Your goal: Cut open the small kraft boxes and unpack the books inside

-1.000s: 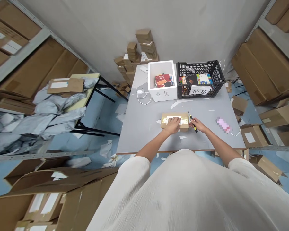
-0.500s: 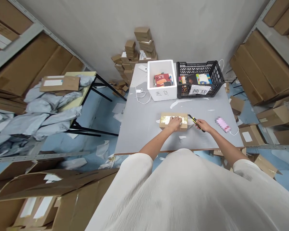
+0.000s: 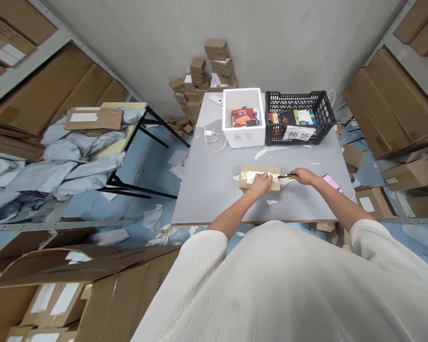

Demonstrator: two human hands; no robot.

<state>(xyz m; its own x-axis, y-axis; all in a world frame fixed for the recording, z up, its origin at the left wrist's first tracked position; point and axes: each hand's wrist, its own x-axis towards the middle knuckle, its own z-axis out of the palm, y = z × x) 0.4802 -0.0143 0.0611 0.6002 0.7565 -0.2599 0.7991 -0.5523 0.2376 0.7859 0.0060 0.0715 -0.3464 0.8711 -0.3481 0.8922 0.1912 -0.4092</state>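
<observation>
A small cardboard box (image 3: pixel 245 181) with shiny tape and a white label lies on the grey table. My left hand (image 3: pixel 261 183) rests on top of the box, its fingers laid over the label and tape. In my right hand (image 3: pixel 302 175) is a black and yellow utility knife (image 3: pixel 287 176), gripped by its handle. Its tip points left and meets the right end of the box near the top edge. Whether the blade has cut in is too small to tell.
Behind the box stand a white foam box (image 3: pixel 244 138) and a black plastic crate (image 3: pixel 319 124), both holding books. A pink phone (image 3: pixel 333 183) lies at the right. A white charger cable (image 3: pixel 216 142) curls at the left. Grey parcels (image 3: pixel 46 175) fill a side table.
My right hand has moved left and slightly up. The utility knife has swung from slanted to nearly level and now reaches the box's end. My left hand stays on the box.
</observation>
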